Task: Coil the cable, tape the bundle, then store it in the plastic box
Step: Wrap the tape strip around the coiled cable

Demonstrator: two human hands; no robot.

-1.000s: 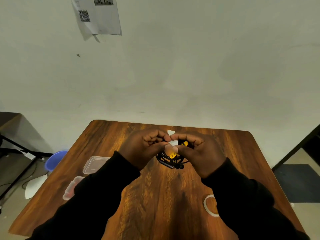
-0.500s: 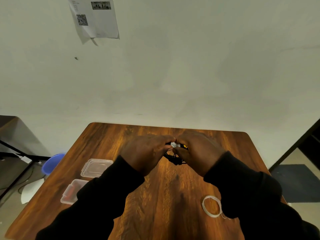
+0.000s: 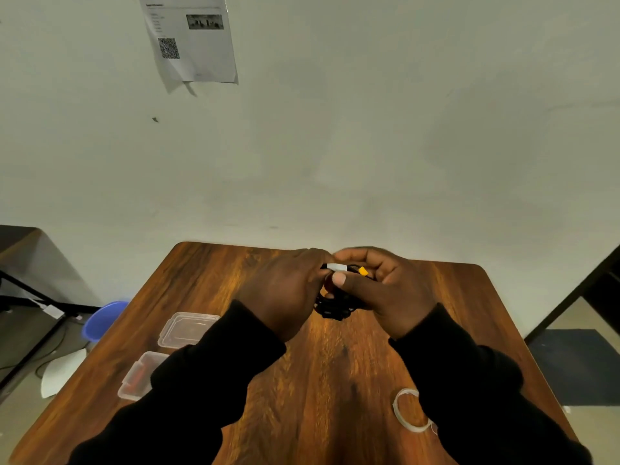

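Note:
A coiled black cable bundle with a yellow plug tip hangs between both hands above the far middle of the wooden table. A strip of white tape sits around the top of the coil. My left hand pinches the taped spot from the left. My right hand holds the coil from the right, thumb pressed below the tape. The clear plastic box lies at the table's left edge, partly behind my left sleeve, with its lid beside it.
A clear tape roll lies on the table near my right sleeve. A blue bucket and dark stand legs are on the floor to the left. The wall carries a paper sheet. A dark mat lies at right.
The hands have drawn the bundle slightly farther from me. The white tape now shows wrapped on top of the coil, and my right thumb presses under it.

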